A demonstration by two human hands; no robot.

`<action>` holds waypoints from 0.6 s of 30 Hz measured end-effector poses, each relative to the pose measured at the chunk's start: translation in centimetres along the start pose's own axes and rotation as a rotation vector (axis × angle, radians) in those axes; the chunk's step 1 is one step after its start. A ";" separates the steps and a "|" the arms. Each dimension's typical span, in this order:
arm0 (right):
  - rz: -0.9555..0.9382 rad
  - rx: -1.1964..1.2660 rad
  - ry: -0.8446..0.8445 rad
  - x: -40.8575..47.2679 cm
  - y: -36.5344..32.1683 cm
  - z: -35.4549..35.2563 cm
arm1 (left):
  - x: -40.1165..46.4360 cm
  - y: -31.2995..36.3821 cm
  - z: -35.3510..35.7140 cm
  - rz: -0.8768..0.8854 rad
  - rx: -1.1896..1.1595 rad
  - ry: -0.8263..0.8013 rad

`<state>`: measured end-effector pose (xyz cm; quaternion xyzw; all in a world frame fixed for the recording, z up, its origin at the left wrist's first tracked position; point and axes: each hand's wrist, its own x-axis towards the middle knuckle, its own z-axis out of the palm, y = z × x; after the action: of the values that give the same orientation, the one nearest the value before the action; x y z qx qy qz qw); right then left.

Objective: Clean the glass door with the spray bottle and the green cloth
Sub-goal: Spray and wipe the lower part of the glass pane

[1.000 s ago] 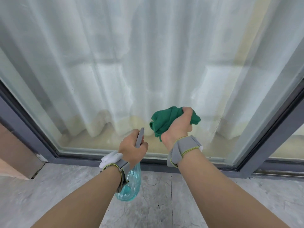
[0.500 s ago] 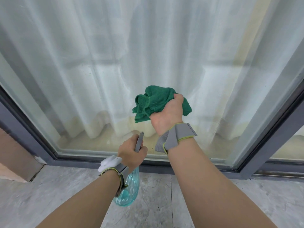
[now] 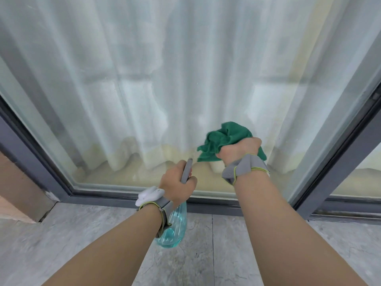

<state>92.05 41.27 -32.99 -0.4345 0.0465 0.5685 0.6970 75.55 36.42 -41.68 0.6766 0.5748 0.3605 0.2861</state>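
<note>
Green cloth (image 3: 226,139), bunched in the right hand (image 3: 239,150), now low and to the right on the glass door (image 3: 144,89), down from the higher, more central spot of half a second ago and well right of where it sat a second back. Reads as a wiping stroke in progress across the lower pane, so cleaning under way, not finished; hazy patches higher up the glass look as yet unwiped. Fingers curled tight round the wad, loose folds spilling up and left of the fist. Spray bottle (image 3: 175,221) barely shifted, gripped at the neck by the left hand (image 3: 177,185), fingers wrapped round the grey trigger head (image 3: 187,170). Long axis close to upright in view: pale blue body hanging down below the wrist, grey top pointing up toward the glass. Nozzle opening hidden, so exact aim not clear.
</note>
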 end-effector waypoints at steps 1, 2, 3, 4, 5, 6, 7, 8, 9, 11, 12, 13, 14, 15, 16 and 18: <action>0.050 0.077 0.043 0.8 0.0 -0.9 | -0.1 0.3 0.0 0.003 -0.013 -0.007; 0.089 0.101 0.059 1.7 -0.2 -2.0 | -0.1 0.6 0.0 0.010 -0.026 -0.015; 0.103 0.162 0.044 2.5 -0.3 -3.1 | -0.1 0.8 0.1 0.021 -0.037 -0.020; 0.120 0.130 0.033 2.9 -0.5 -4.1 | -0.1 1.0 0.2 0.029 -0.052 -0.022; 0.090 0.138 0.033 3.3 -0.5 -4.9 | 0.0 1.2 0.4 0.032 -0.066 -0.025; 0.089 0.149 0.037 3.4 -0.6 -5.4 | 0.2 1.3 0.6 0.028 -0.072 -0.023; 0.075 0.158 0.040 3.3 -0.5 -5.8 | 0.3 1.3 0.7 0.023 -0.074 -0.027; 0.040 0.098 0.046 2.7 -0.5 -5.9 | 0.6 1.2 0.9 0.016 -0.093 -0.031; 0.029 0.059 0.035 2.6 -0.1 -6.7 | 0.6 1.3 1.2 0.009 -0.103 -0.046; 0.095 -0.068 0.068 2.4 0.5 -9.1 | 0.5 1.4 1.7 0.013 -0.090 -0.081; 0.133 -0.160 0.102 2.4 0.9 -10.4 | 0.6 1.2 2.1 0.016 -0.101 -0.093; 0.172 -0.202 0.119 2.7 1.0 -12.2 | 0.7 1.4 2.8 0.017 -0.110 -0.112; 0.218 -0.229 0.141 2.9 1.8 -13.5 | 0.7 1.1 2.8 0.001 -0.103 -0.105; 0.252 -0.241 0.188 2.6 2.1 -14.9 | 1.0 1.3 3.6 0.001 -0.101 -0.117; 0.279 -0.258 0.229 2.2 2.0 -15.8 | 1.3 1.7 4.6 -0.003 -0.109 -0.123; 0.289 -0.291 0.242 1.8 1.1 -16.7 | 1.7 2.4 5.9 0.009 -0.102 -0.126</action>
<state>98.90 31.59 -44.92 -0.5842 0.1088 0.6069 0.5278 81.91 37.80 -42.89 0.6851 0.5335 0.3473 0.3540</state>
